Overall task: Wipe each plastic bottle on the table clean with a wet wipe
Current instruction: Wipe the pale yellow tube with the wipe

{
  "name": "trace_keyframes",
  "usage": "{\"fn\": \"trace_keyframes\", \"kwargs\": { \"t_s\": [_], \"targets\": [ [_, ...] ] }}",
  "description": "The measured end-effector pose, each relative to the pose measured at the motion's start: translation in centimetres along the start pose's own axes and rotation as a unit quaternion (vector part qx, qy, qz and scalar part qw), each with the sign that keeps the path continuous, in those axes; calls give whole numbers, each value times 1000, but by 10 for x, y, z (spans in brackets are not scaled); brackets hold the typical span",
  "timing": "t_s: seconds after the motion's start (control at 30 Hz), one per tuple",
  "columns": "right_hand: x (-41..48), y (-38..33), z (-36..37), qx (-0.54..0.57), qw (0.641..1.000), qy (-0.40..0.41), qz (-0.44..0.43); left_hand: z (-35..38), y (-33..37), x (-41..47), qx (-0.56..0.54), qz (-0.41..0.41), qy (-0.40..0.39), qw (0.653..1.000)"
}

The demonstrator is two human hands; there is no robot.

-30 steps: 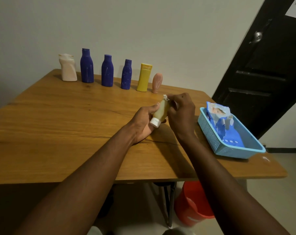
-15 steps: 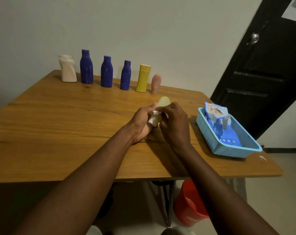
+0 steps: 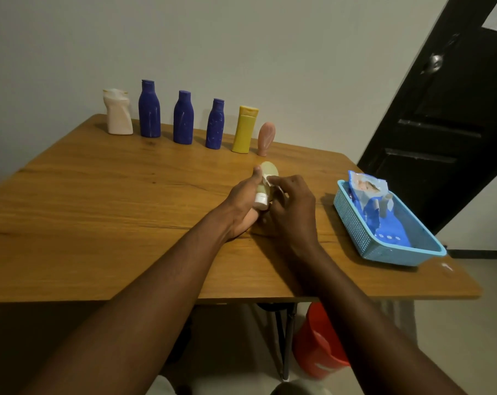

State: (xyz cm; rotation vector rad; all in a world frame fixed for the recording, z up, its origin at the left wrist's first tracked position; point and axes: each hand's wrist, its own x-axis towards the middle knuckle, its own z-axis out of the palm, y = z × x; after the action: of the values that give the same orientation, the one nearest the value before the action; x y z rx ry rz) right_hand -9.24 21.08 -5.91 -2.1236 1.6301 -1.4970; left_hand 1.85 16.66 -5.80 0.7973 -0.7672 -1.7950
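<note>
Left hand point(image 3: 243, 203) curled round pale bottle point(image 3: 269, 170), cap point(image 3: 261, 198) toward the person, right hand point(image 3: 292, 215) pinching wipe point(image 3: 265, 180) on it, left of basket point(image 3: 352, 220), off table point(image 3: 99, 209) edges.

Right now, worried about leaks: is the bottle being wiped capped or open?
Capped: a white cap closes the near end of the pale bottle; left hand grips it, right hand holds a wet wipe on it.
</note>
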Motion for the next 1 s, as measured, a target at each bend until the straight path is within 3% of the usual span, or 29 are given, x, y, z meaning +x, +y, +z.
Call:
{"fn": "trace_keyframes", "kwargs": {
  "t_s": [0.23, 0.33, 0.67, 0.87, 1.0],
  "targets": [
    [-32, -7, -5, 23, 998, -36, -46, -3, 4, 2, -17, -16, 41, 999],
    [-36, -7, -3, -25, 996, -50, -72, -1, 5, 1, -57, -37, 40, 997],
    [-29, -1, -7, 10, 997, 66, -39, 7, 7, -8, -130, -50, 34, 990],
    [-32, 0, 3, -118, 990, -18, -75, 3, 6, -8, -78, -65, 49, 994],
    [-34, -3, 2, -105, 993, 5, -47, 6, 9, -12, -86, -62, 53, 993]
  ]
}}
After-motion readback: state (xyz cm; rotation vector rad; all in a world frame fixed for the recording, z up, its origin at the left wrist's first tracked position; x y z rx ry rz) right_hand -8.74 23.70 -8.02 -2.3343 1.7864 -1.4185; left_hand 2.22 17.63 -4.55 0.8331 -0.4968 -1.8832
